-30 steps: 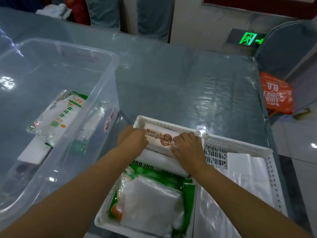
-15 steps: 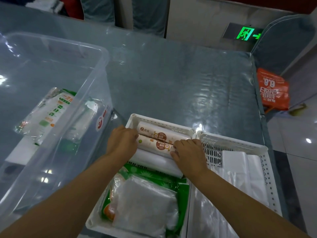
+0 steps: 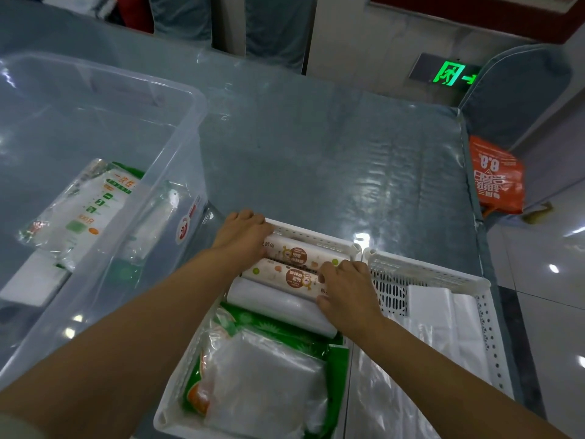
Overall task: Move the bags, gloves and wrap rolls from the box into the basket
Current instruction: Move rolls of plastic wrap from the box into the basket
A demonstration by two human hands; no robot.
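Observation:
Two printed wrap rolls lie side by side at the far end of the white basket (image 3: 311, 232). My left hand (image 3: 243, 236) curls over the left end of the far printed roll (image 3: 299, 253), by the basket's far left corner. My right hand (image 3: 346, 288) grips the right end of the near printed roll (image 3: 281, 275). A plain white roll (image 3: 275, 301) lies just in front of them, then a green pack of clear bags (image 3: 269, 375). In the clear plastic box (image 3: 190, 128) at left lie a green-and-white glove pack (image 3: 91, 204) and a flat white pack (image 3: 34, 280).
A second white basket section (image 3: 427, 270) on the right holds folded white plastic bags (image 3: 443, 315). Grey plastic-covered tabletop (image 3: 316, 153) stretches beyond the baskets. An orange bag (image 3: 497, 175) hangs off the table's right edge, with tiled floor below.
The roll both hands held has come down into the basket next to the other printed roll. My left hand has slid toward the far left corner and my hands are further apart.

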